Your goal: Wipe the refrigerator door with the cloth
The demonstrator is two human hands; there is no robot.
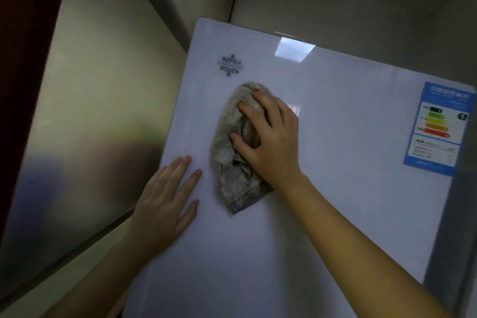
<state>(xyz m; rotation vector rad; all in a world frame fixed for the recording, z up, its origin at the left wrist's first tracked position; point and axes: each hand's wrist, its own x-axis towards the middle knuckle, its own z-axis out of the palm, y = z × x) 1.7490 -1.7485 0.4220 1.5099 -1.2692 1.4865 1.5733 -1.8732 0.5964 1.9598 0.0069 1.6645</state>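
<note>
Cloth (227,142) on refrigerator door (335,188) — right hand (271,142) pressing

Dim indoor light is seen. A bright glare patch (294,49) is reflected on the refrigerator door (335,201) above the right hand (271,142). The sticker (438,129) well right of it is blurred; straight edges are bent by lens distortion.

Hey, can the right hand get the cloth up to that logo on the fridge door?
Probably yes: the right hand presses the cloth just below the logo, with only bare door between; the left hand rests lower down.
</note>
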